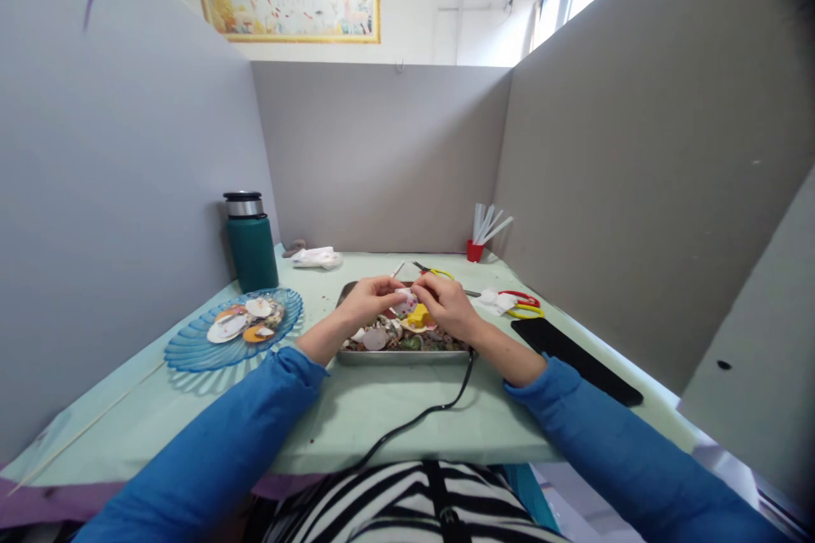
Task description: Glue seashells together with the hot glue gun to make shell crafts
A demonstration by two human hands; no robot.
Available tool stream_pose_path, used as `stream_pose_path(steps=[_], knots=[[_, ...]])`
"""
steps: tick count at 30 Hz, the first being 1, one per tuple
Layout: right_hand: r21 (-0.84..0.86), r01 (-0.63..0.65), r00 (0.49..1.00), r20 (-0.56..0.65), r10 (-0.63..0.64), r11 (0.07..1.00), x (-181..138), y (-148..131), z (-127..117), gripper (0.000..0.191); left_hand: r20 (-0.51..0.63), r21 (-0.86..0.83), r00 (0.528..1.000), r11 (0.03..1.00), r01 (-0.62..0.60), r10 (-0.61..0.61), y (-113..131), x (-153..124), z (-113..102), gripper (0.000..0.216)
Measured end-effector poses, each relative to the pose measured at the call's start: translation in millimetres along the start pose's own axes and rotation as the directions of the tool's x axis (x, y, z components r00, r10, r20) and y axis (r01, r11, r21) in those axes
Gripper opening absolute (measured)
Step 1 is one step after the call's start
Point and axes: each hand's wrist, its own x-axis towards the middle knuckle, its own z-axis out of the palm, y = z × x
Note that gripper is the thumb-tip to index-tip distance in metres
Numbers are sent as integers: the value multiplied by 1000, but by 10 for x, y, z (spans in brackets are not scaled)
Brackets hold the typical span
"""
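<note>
Over a metal tray (407,359), my left hand (375,297) and my right hand (446,301) meet with their fingertips pinched together. Between them is a small white piece with pink-red spots (406,302); what it is exactly I cannot make out. Both hands appear closed on it, though some fingertips are hidden. Beneath them the tray holds a bed of shells and small pebble-like bits, among them a pale round shell (374,339) and a bright yellow piece (420,316). The tray's far side is partly covered by my hands.
At left are a blue fluted plate (184,348) with shells, a green flask (251,250) and a thin stick (89,424). At right lie red-and-yellow-handled scissors (525,305), a black flat slab (576,359) and a red cup (474,251) of white sticks. A black cable (413,420) crosses the front.
</note>
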Motion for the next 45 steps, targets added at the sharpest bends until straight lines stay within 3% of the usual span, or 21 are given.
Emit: stream_pose_path(steps=[13,25,45], knots=[[0,63,998,6,-63,998,0,5,-19,17,-18,43,999,999,-30,31,22,-8,-6,36],[-26,74,996,-54,-75,997,-11,-21,-11,17,-33,-107,999,993,-40,36,64,-31,-2,38],[16,65,998,10,-65,998,-8,-10,-14,18,-28,-91,999,995,-32,30,72,-41,-16,33]])
